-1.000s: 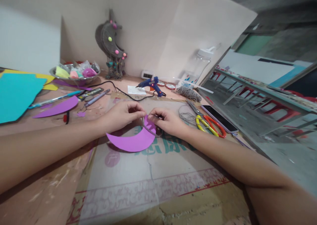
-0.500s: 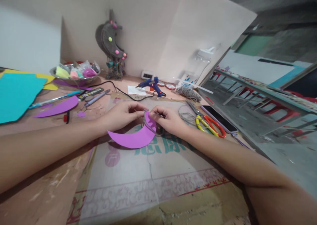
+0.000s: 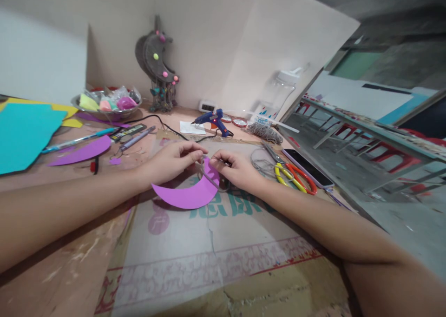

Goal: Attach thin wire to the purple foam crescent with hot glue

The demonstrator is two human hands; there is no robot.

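Observation:
A purple foam crescent [image 3: 188,195] lies on a flattened cardboard sheet [image 3: 195,242], one tip raised between my hands. My left hand [image 3: 172,161] is closed, its fingers pinching a thin grey cord [image 3: 208,178] at that tip. My right hand [image 3: 235,169] is closed too, pinching the same cord and the crescent's tip from the right. The cord loops across the crescent's upper end.
Scissors with yellow and red handles [image 3: 294,176] and a phone [image 3: 308,168] lie right of my hands. A blue glue gun [image 3: 214,120], a ball of grey cord [image 3: 265,132], a metal bowl of coloured bits [image 3: 106,104], pens, a second purple crescent [image 3: 81,152] and teal foam [image 3: 24,135] sit further back.
The crescent's raised tip has turned slightly between my fingers and the piece has shifted a little up and left. Both hands stay close together on the cord.

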